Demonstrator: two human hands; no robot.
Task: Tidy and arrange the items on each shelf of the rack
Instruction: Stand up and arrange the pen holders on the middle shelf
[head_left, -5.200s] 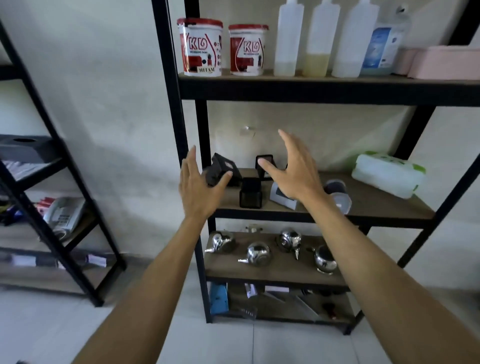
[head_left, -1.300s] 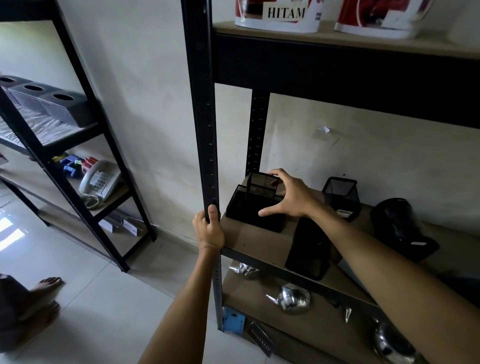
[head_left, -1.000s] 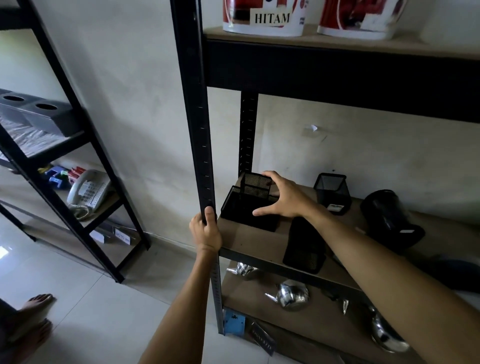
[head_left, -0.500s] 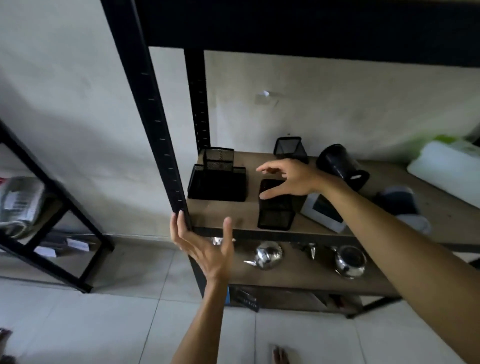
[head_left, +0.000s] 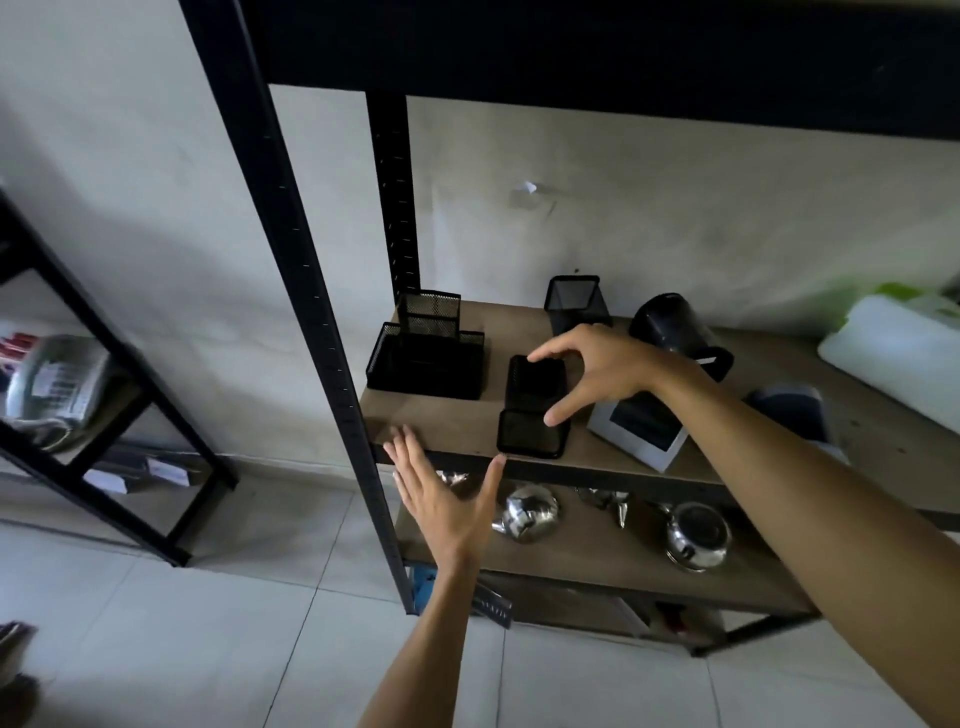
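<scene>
Ideally the right hand (head_left: 597, 371), fingers spread and gripping nothing above the toppled mesh pen holder (head_left: 532, 405) at frame centre, grips its sides and stands it upright, while the open left hand (head_left: 447, 499) steadies the shelf (head_left: 457, 426) edge.

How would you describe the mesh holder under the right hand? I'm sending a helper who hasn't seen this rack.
Find the black metal rack against the wall and its wooden middle shelf. At that shelf's front edge, right of the stepped mesh desk organiser, lies a square black mesh pen holder. Unlike the upright mesh cup by the wall, it is tipped on its side.
</scene>
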